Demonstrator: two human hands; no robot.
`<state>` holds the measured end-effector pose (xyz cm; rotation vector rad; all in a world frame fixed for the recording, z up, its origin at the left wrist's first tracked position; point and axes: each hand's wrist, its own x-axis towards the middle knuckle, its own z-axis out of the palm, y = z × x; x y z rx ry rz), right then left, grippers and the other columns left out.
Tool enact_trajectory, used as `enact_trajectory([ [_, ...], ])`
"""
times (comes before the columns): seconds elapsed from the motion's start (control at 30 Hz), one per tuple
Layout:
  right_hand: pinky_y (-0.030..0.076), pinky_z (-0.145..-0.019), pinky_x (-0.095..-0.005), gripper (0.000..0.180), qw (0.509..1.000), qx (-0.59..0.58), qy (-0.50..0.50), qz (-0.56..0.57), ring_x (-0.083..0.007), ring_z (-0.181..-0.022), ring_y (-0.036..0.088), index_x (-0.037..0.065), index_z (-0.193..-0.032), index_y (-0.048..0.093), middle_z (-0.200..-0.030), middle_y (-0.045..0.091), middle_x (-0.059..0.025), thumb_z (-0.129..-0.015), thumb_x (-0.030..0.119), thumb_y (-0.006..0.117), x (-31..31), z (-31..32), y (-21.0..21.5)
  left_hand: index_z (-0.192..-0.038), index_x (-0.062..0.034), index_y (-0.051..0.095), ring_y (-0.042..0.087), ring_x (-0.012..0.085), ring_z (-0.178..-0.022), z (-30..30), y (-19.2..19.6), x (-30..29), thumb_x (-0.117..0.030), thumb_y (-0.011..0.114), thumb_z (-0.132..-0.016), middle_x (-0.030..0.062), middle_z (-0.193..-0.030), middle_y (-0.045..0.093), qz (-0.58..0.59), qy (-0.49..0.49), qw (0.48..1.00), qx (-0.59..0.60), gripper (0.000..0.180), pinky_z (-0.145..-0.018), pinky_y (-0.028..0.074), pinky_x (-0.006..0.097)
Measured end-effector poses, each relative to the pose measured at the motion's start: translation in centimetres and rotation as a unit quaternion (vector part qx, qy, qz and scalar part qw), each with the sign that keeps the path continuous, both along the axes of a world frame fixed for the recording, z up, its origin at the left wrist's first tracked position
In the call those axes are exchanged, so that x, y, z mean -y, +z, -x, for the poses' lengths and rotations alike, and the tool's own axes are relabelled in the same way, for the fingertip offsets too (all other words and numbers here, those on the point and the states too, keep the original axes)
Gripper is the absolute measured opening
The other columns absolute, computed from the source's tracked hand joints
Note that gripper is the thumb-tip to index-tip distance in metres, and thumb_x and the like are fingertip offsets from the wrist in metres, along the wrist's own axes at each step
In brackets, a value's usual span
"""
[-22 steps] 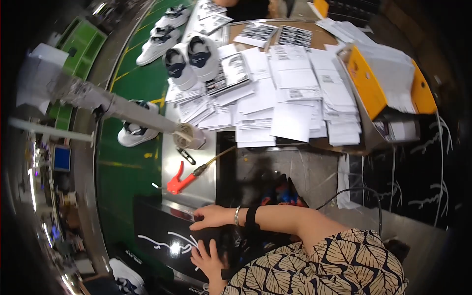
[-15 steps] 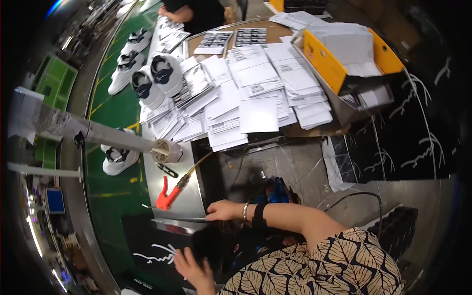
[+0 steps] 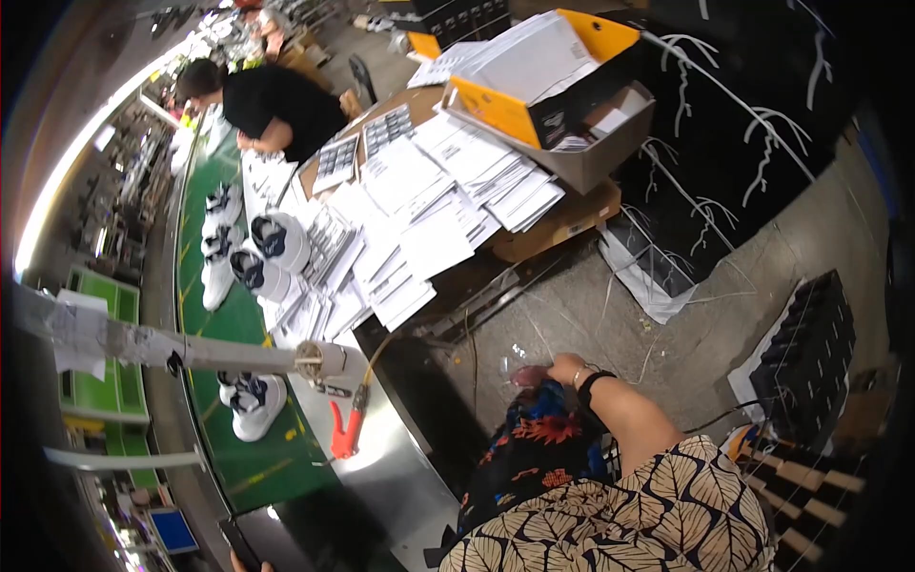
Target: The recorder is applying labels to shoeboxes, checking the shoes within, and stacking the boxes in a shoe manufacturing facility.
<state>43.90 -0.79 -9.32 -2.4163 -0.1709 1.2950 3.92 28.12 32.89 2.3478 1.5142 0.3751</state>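
Black box point(image 3: 307, 541) at the barely visible left hand point(image 3: 238, 562), perhaps in grip.

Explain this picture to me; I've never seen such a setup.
There's no machine: these are a person's bare hands, seen by a fisheye camera worn on the head and looking down, so straight edges bend. The left hand, mostly cut off, has its fingers at a dark box. The right hand is beside a dark reddish thing; I can't tell whether it holds it. White sneakers stand on the green surface. Nearby are paper stacks and, on metal, a red trigger gun.
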Motion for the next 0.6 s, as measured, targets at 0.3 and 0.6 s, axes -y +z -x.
enact_trajectory([
  [0.3,0.048,-0.071,-0.0376,0.043,0.992,0.094,0.074,-0.026,-0.0331,-0.083,0.061,0.005,-0.079,0.067,-0.084,0.063,-0.019,-0.066,0.046,0.062,1.0,3.8,-5.0,-0.125,0.0009,0.041,0.043,0.0321,-0.116,6.2,-1.0,-3.4,-0.029,0.049,-0.088,0.0213,-0.126,0.045,-0.124,0.062,0.989,-0.056,0.048,-0.096,0.033,0.035],
  [0.6,0.047,-0.071,-0.0395,0.036,0.959,0.12,0.236,-0.104,-0.0359,-0.078,0.06,0.004,-0.083,0.066,-0.082,0.063,-0.0176,-0.069,0.035,0.056,-5.2,2.3,0.2,-0.125,0.0011,0.042,0.043,0.0338,-0.116,4.9,-0.9,1.0,-0.027,0.046,-0.089,0.0213,-0.125,0.046,-0.154,0.092,0.981,-0.073,0.046,-0.097,0.032,0.035],
])
